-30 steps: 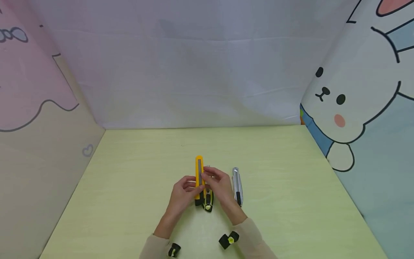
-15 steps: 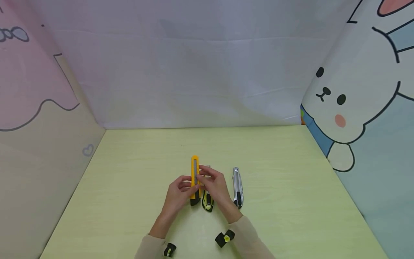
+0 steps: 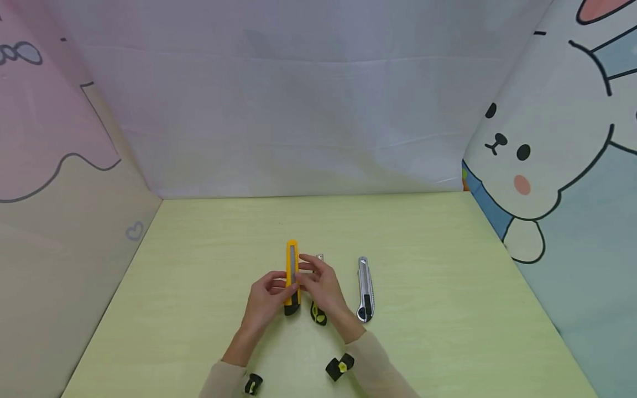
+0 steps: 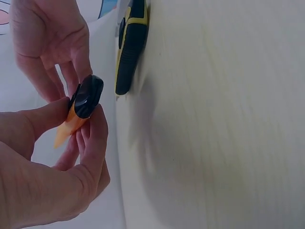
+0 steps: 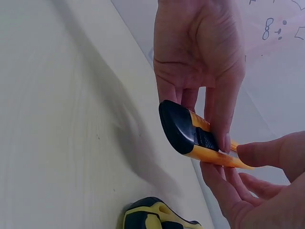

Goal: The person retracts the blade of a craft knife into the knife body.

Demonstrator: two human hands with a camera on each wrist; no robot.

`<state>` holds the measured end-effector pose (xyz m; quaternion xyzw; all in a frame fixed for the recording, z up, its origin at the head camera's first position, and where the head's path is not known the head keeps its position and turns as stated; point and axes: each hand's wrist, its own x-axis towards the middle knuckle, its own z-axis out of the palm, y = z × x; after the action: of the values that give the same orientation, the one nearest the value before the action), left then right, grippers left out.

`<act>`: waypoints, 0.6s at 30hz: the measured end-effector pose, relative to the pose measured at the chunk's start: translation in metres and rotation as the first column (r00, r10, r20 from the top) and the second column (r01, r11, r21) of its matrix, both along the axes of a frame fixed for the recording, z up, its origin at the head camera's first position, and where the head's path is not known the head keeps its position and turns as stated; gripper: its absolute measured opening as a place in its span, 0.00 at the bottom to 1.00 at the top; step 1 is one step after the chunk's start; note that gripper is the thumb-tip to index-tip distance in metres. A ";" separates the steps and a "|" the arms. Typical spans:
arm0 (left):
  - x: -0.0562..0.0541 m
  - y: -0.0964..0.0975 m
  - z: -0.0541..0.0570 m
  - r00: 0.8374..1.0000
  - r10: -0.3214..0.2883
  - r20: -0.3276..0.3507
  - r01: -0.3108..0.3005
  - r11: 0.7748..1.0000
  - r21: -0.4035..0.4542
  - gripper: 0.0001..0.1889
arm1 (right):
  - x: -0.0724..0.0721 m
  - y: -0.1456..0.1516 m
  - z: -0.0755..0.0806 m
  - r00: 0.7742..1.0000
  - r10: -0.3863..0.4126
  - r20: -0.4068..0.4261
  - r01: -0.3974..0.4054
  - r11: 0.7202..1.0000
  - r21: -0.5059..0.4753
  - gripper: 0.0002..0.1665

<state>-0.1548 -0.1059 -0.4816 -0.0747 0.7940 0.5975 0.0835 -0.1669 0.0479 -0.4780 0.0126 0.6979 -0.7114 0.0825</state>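
A yellow utility knife with a black end [image 3: 288, 258] is held up over the table between both hands. My left hand [image 3: 265, 299] pinches its lower part, thumb on the face near the black slider and fingers behind. From the other side, my right hand [image 3: 320, 284] pinches the body a little higher up. In the left wrist view the black butt of the yellow knife [image 4: 88, 98] points at the camera. The right wrist view shows both thumbs on the yellow knife [image 5: 178, 129]. Partly hidden under my right hand lies a black-and-yellow utility knife [image 3: 318, 315].
A silver utility knife [image 3: 365, 284] lies on the pale yellow table [image 3: 423, 237], right of the hands. Black wrist devices [image 3: 340, 367] sit at both sleeves. A white cloth wall [image 3: 308, 110] stands behind the table, with printed cloth at both sides.
Both hands have moved left together with the yellow utility knife, away from the black-and-yellow one. The silver knife stays put and its lower end is now uncovered.
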 end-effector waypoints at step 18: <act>-0.005 -0.020 -0.010 0.999 -0.008 -0.045 0.003 0.994 -0.111 0.18 | 0.002 -0.018 -0.004 0.994 0.104 -0.019 -0.102 0.991 0.091 0.27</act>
<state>-0.1599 -0.1261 -0.4915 -0.0635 0.8278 0.5539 0.0626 -0.1650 0.0299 -0.4820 -0.0281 0.7299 -0.6740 0.1101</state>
